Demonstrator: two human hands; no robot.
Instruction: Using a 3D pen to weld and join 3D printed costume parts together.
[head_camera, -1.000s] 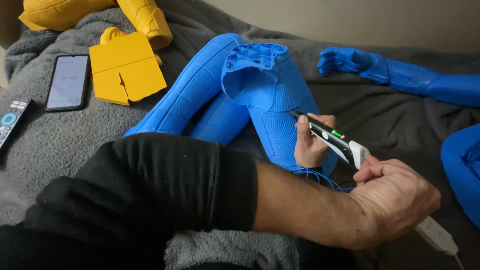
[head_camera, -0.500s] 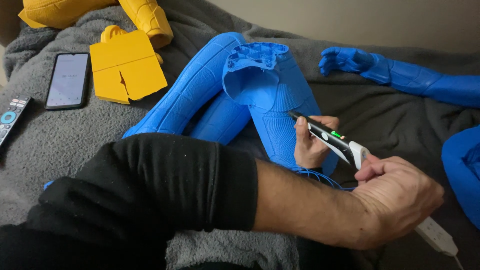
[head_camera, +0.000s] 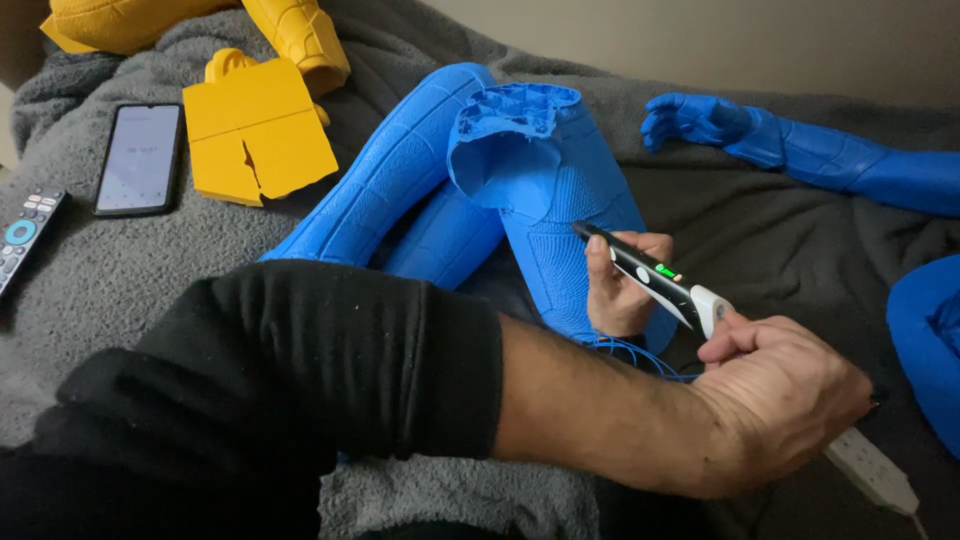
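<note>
— Where is the 3D pen (head_camera: 655, 272)?

— In the right hand (head_camera: 620, 290), fingers curled round its black barrel, tip against the blue printed leg piece (head_camera: 560, 200) lying on the grey blanket (head_camera: 120, 290).

— And the left hand (head_camera: 780, 395)?

— It crosses over in a black sleeve (head_camera: 300, 370) — fingertips pinching the pen's white rear end. Blue filament (head_camera: 640, 355) loops just beneath; a phone (head_camera: 138, 158) and a yellow printed part (head_camera: 258, 138) lie well apart.
</note>
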